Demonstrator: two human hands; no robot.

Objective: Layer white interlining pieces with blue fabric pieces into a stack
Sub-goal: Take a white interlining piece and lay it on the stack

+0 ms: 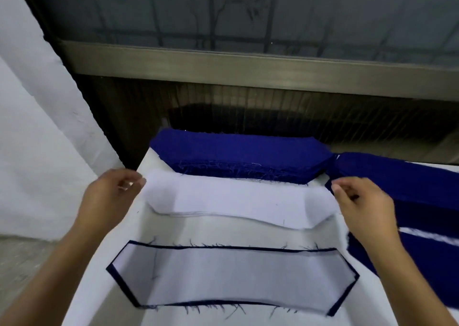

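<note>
I am looking at a white table (223, 235) sitting under a big dark window (248, 10), beside a white wall (37, 127).

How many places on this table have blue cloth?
3. A blue stack at the back; a blue heap on the right, partly out of frame; one blue piece at the front, only its rim showing under a white piece. More may be hidden.

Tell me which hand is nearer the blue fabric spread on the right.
Right. The right hand is beside the blue fabric; the left hand is across the white interlining pile from it.
</note>
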